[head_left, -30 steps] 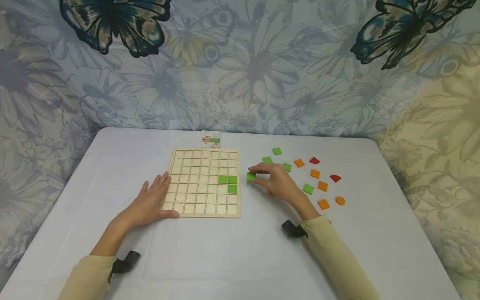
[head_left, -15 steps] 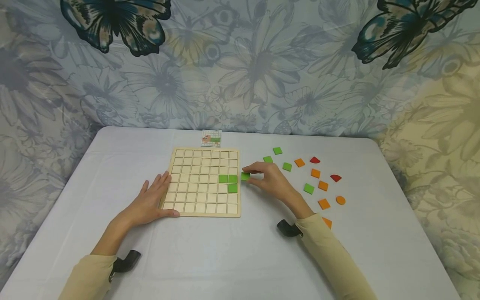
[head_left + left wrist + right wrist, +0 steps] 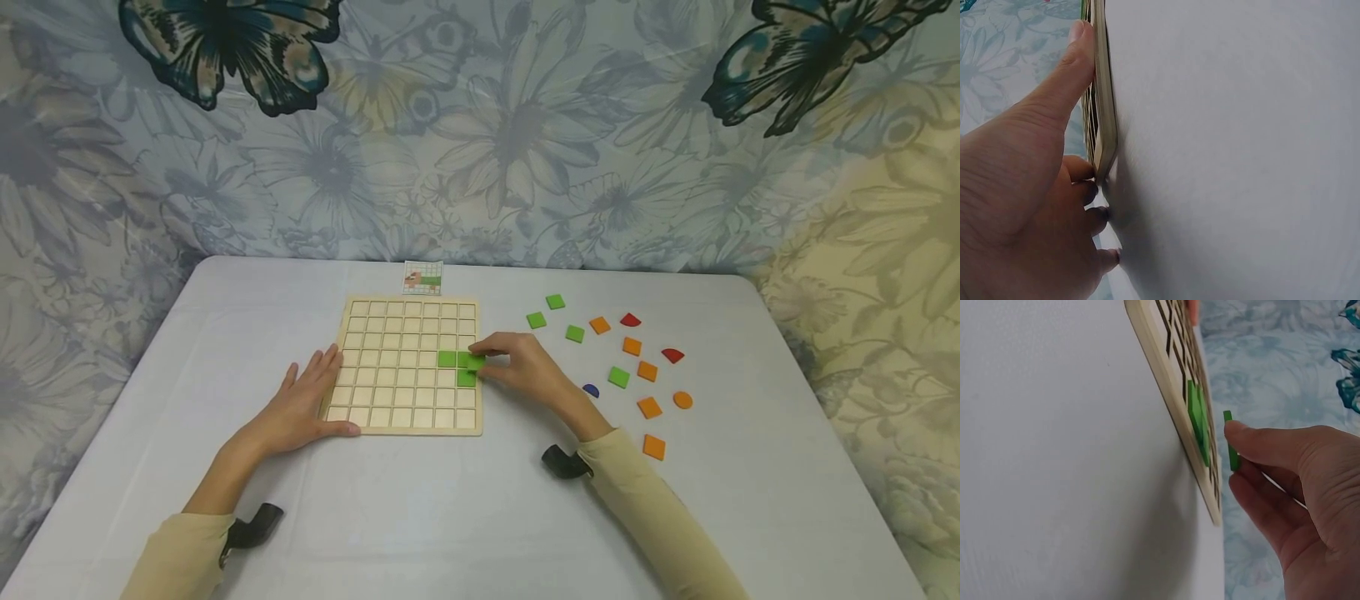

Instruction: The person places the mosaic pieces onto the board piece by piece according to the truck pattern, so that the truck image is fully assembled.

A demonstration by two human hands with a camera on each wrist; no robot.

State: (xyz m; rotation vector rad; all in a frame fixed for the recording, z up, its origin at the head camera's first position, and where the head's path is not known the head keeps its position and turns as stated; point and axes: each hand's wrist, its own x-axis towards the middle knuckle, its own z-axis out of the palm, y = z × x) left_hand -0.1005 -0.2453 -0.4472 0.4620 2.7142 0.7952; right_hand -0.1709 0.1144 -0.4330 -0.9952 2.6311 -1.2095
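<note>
My right hand (image 3: 531,372) pinches a green square tile (image 3: 477,362) by its edges, over the right side of the wooden grid board (image 3: 386,377). In the right wrist view that held tile (image 3: 1233,457) stands apart from the board, between thumb and fingers. Several green tiles (image 3: 447,359) lie in the board's cells near the right edge, one partly hidden beneath the held tile. My left hand (image 3: 295,410) rests with spread fingers along the board's left edge. Its thumb (image 3: 1063,81) lies against the front edge in the left wrist view.
Loose green squares (image 3: 574,334), orange squares (image 3: 632,346), red wedge pieces (image 3: 672,356) and an orange disc (image 3: 682,400) lie to the right. A blue piece (image 3: 591,390) shows beside the right wrist. A small printed pattern card (image 3: 423,277) lies behind the board.
My right hand has moved left with the green tile, from beside the board to over its right edge. The blue piece has come into view. My left hand has stayed in place.
</note>
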